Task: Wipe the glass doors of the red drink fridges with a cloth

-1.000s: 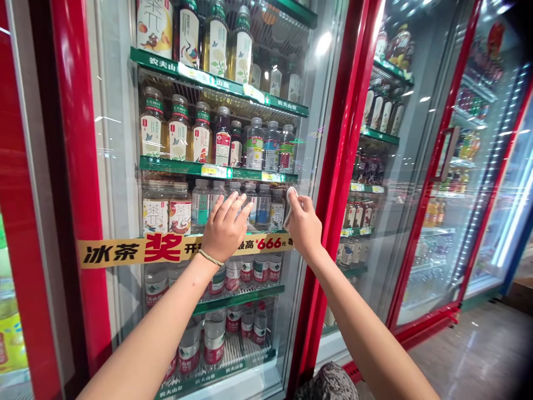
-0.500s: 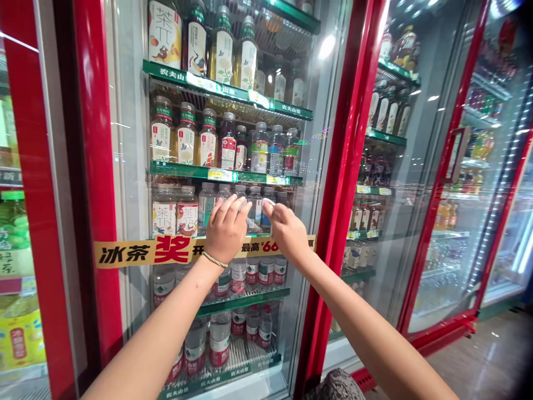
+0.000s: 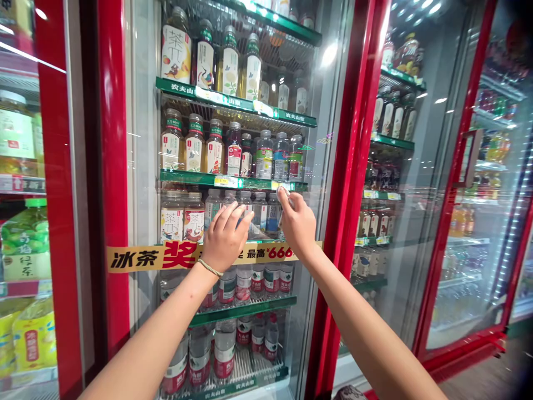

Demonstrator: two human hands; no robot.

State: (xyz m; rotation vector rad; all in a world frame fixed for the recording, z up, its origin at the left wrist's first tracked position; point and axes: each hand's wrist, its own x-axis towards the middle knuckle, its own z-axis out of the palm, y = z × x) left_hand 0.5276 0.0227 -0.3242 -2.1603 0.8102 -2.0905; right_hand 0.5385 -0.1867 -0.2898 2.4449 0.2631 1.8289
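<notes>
My left hand [image 3: 227,238] is at the glass door [image 3: 144,214] of a drinks fridge, palm toward the glass, fingers stretched and slightly spread. It covers part of a yellow promotional strip [image 3: 135,259] on the door, and a thin band [image 3: 211,268] circles its wrist. To its right and a little higher, my right hand [image 3: 297,222] has its fingers closed. A small whitish thing [image 3: 280,192] shows at its fingertips, too little of it visible to name. Whether either hand touches the glass, I cannot tell.
Behind the glass stand bottled teas [image 3: 194,147] and water bottles [image 3: 225,350] on green-edged shelves [image 3: 245,309]. A red door frame [image 3: 343,166] runs down the right side. More fridges [image 3: 453,266] extend to the right, and cartons [image 3: 25,241] stand at left.
My right hand has moved up and right, away from my left hand. My left hand has shifted slightly left across the door. The view has turned a little left.
</notes>
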